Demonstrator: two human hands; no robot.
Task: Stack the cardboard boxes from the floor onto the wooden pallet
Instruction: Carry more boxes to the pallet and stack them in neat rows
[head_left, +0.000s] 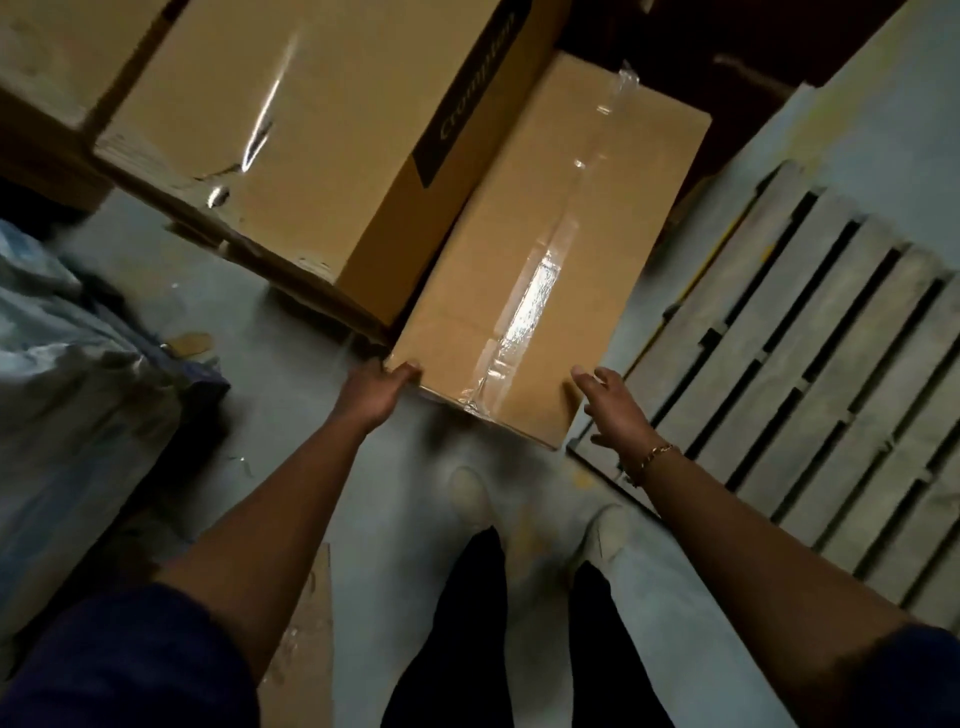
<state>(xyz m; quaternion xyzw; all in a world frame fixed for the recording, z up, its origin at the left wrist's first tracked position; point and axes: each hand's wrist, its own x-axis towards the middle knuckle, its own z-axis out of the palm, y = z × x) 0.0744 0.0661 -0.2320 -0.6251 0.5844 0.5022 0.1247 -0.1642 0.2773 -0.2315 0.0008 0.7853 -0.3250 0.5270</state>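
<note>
On the floor, centre: taped cardboard box (540, 270), lying lengthwise from near to far with clear tape down its top seam; not yet on the pallet.
Left hand (376, 392): fingers curled over the box's near-left corner, clamped on the edge, likely to steady that end for a lift.
Right hand (613, 402): fingers spread apart and holding nothing, at the near-right corner; whether it touches the cardboard I cannot tell. It probably needs to hook that edge before the box can rise level.
Wooden pallet (810, 332): right of the box, its slats bare, its near corner just beside the box, so the carry looks short.
Printed box (311, 130): larger, left and far, pressed against the taped box's left side, which may be why the grip is at the near end.
Third box (47, 52): far left, partly out of view.
Plastic sacks (62, 374): heaped at near left.
Shoes (470, 493): 2, planted near the box.
</note>
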